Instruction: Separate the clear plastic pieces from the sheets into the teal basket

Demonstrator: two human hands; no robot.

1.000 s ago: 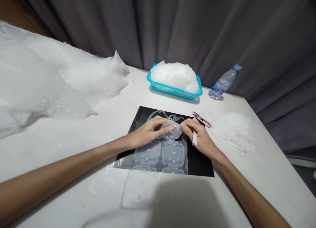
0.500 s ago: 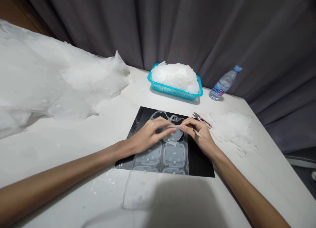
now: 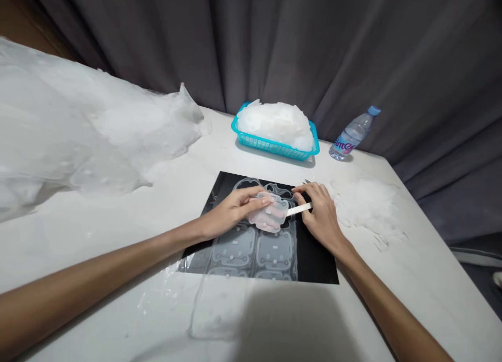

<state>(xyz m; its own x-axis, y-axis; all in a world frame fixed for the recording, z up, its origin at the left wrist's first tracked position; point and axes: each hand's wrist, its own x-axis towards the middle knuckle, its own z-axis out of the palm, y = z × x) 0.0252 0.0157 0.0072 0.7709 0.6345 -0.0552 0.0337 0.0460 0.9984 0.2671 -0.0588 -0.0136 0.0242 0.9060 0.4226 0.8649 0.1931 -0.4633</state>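
Translucent plastic piece point(image 3: 270, 222), mid-frame: left hand point(image 3: 237, 206) pinches it; right hand point(image 3: 320, 211) grips a white stick point(image 3: 299, 209), best kept steady.

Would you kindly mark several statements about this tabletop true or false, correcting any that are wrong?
1. The left hand holds a translucent rounded-square plastic piece. True.
2. The right hand holds a clear, blue-capped plastic bottle. False: it holds a flat white stick.
3. The turquoise plastic basket is empty. False: white pieces are heaped in it.
4. The bottle is to the right of the basket. True.
5. A rectangular black sheet lies under the hands. True.
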